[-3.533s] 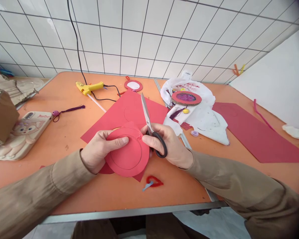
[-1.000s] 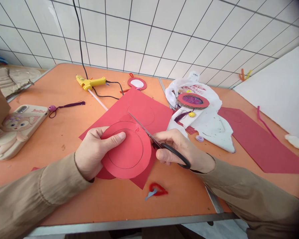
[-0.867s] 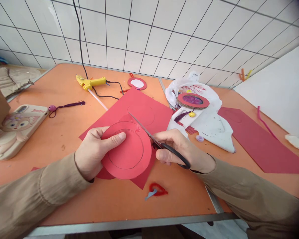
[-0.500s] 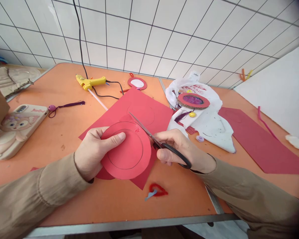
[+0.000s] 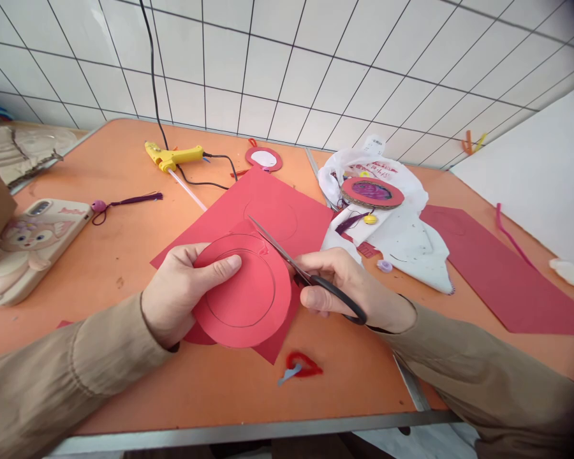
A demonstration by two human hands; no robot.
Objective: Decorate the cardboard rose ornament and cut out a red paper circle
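Note:
My left hand (image 5: 184, 287) pinches the left side of a round red card disc (image 5: 246, 299), thumb on top. A smaller circle is drawn on the disc, and its paper is crumpled near the top edge. In my right hand (image 5: 342, 284) are black-handled scissors (image 5: 272, 242), their blades pointing up and left across the disc's upper right edge. Beneath the disc lies a larger red sheet (image 5: 287, 197) with a circle drawn on it.
A yellow glue gun (image 5: 175, 156) with a cord is at the back left, a phone (image 5: 36, 245) at the left. A white plastic bag (image 5: 406, 236) holds a red ring ornament (image 5: 372, 192). Another red sheet (image 5: 497, 268) lies right, a red heart (image 5: 303, 363) in front.
The disc has tilted very slightly, its lower edge a little lower. My hands and the scissors have hardly moved.

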